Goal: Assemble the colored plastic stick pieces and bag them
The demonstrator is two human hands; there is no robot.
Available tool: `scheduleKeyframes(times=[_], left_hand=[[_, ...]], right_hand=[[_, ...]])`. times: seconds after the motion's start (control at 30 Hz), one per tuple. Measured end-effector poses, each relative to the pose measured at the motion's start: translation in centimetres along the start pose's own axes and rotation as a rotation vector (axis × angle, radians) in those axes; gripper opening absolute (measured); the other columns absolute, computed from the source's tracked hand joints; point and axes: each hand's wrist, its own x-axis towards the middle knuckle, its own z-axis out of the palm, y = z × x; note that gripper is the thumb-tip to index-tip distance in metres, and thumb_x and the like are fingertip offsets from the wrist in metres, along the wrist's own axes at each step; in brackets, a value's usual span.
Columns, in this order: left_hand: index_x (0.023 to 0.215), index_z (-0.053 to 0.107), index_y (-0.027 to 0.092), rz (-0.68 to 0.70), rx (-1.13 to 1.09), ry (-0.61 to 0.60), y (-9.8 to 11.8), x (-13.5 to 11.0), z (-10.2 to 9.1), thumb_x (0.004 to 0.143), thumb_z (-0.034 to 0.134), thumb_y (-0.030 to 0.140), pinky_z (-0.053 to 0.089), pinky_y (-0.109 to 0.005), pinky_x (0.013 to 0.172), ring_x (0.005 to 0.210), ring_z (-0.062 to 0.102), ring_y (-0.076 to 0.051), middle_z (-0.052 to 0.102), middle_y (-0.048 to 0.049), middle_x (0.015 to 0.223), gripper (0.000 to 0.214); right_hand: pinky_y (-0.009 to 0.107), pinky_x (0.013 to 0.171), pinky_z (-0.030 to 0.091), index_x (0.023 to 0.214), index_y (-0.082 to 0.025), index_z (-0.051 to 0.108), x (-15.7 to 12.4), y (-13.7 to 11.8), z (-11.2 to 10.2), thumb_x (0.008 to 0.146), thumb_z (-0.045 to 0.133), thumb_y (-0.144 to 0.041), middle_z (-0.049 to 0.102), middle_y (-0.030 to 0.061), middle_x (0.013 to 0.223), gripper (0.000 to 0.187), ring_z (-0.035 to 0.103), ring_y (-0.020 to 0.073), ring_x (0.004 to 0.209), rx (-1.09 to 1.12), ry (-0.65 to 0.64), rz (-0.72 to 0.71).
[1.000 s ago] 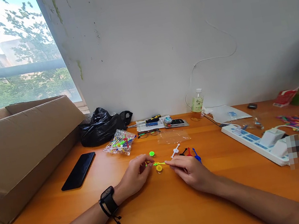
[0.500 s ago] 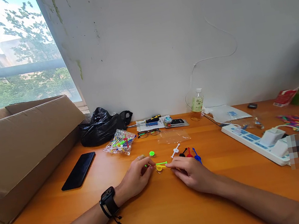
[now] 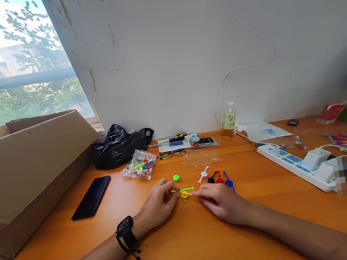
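A small yellow arrow spinner (image 3: 185,195) with a round hub lies level between my hands, low over the table. My left hand (image 3: 159,201) has its fingers drawn together at the spinner's left end; the exact grip is partly hidden. At the other end, the thumb and forefinger of my right hand (image 3: 223,199) pinch the tip. A green arrow (image 3: 186,189) lies just behind the yellow one, and a green round hub (image 3: 176,178) sits farther back. Beyond my right hand are a white arrow spinner (image 3: 204,174), a black one (image 3: 212,179), a red one (image 3: 220,177) and a blue one (image 3: 229,182).
A clear bag of colored parts (image 3: 140,165), glasses (image 3: 172,154) and a bottle (image 3: 228,121) stand toward the wall. At left are a phone (image 3: 91,198) and a cardboard box (image 3: 30,171). A power strip (image 3: 294,167) with plugs lies at right.
The yellow spinner has tilted slightly, its right end a little lower. Both hands stay almost where they were.
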Motion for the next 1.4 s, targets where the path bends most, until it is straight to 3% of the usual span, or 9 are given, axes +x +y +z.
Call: scheduleKeyframes(times=[0.27, 0.4, 0.5, 0.63, 0.83, 1.03, 1.23, 1.4], left_hand=[[0.096, 0.076, 0.018, 0.019, 0.01, 0.031, 0.1, -0.2, -0.1, 0.098, 0.061, 0.022, 0.047, -0.03, 0.075, 0.082, 0.059, -0.019, 0.061, -0.0064, 0.093, 0.016], [0.12, 0.075, 0.019, 0.045, 0.016, 0.052, 0.2, -0.4, -0.2, 0.099, 0.06, 0.022, 0.052, -0.034, 0.085, 0.093, 0.061, -0.021, 0.061, -0.0087, 0.104, 0.026], [0.127, 0.073, 0.02, 0.104, 0.058, 0.02, 0.7, -0.6, -0.2, 0.099, 0.06, 0.022, 0.052, -0.037, 0.093, 0.103, 0.061, -0.024, 0.061, -0.0111, 0.112, 0.031], [0.122, 0.076, 0.024, 0.202, 0.157, -0.057, 1.4, -0.8, -0.1, 0.098, 0.062, 0.021, 0.051, -0.038, 0.096, 0.108, 0.06, -0.026, 0.062, -0.0114, 0.115, 0.028], [0.116, 0.074, 0.024, 0.166, 0.216, -0.182, 2.3, -1.0, -0.3, 0.1, 0.055, 0.019, 0.05, -0.031, 0.076, 0.084, 0.066, -0.022, 0.072, -0.0078, 0.097, 0.026], [0.122, 0.072, 0.023, 0.077, 0.32, -0.298, 3.3, -1.0, -1.0, 0.103, 0.052, 0.028, 0.046, -0.028, 0.068, 0.072, 0.07, -0.022, 0.079, -0.0066, 0.087, 0.028], [0.127, 0.073, 0.024, 0.033, 0.313, -0.345, 3.3, -0.7, -1.6, 0.103, 0.054, 0.031, 0.04, -0.026, 0.061, 0.061, 0.065, -0.018, 0.078, -0.0041, 0.078, 0.032], [0.118, 0.075, 0.025, 0.045, 0.301, -0.345, 3.2, -0.6, -1.9, 0.102, 0.055, 0.03, 0.037, -0.025, 0.059, 0.06, 0.063, -0.017, 0.077, -0.0026, 0.075, 0.026]], right_hand=[[0.032, 0.083, 0.054, 0.14, -0.028, 0.072, 0.0, 0.2, 0.1, 0.108, 0.053, -0.02, 0.074, 0.0089, 0.104, 0.039, 0.07, 0.0237, 0.093, -0.002, -0.005, -0.008], [0.032, 0.082, 0.054, 0.138, -0.028, 0.074, 0.0, -0.1, 0.0, 0.107, 0.053, -0.019, 0.074, 0.009, 0.104, 0.038, 0.07, 0.0238, 0.093, -0.007, -0.002, 0.004], [0.033, 0.082, 0.055, 0.136, -0.026, 0.074, 0.1, -0.1, 0.0, 0.107, 0.054, -0.02, 0.074, 0.0093, 0.103, 0.036, 0.07, 0.0238, 0.092, -0.003, -0.001, 0.004], [0.033, 0.086, 0.056, 0.135, -0.025, 0.074, 0.0, 0.0, 0.2, 0.107, 0.054, -0.02, 0.076, 0.0095, 0.105, 0.035, 0.071, 0.0239, 0.094, 0.006, 0.005, 0.002], [0.033, 0.084, 0.055, 0.124, -0.024, 0.077, 0.0, -0.3, -0.4, 0.107, 0.058, -0.024, 0.077, 0.0085, 0.107, 0.025, 0.072, 0.0236, 0.094, -0.026, 0.038, -0.004], [0.033, 0.087, 0.054, 0.109, -0.022, 0.076, 0.2, -0.7, -1.7, 0.108, 0.06, -0.03, 0.075, 0.0088, 0.109, 0.019, 0.071, 0.0221, 0.092, -0.043, 0.238, -0.014], [0.028, 0.075, 0.049, 0.104, -0.022, 0.076, 0.2, -1.4, -1.1, 0.106, 0.062, -0.027, 0.071, 0.0055, 0.1, 0.015, 0.068, 0.0192, 0.085, 0.02, 0.145, 0.012], [0.028, 0.073, 0.048, 0.105, -0.022, 0.076, 0.1, -1.6, -0.8, 0.105, 0.062, -0.025, 0.07, 0.0061, 0.102, 0.015, 0.066, 0.0185, 0.083, 0.063, 0.12, 0.029]])
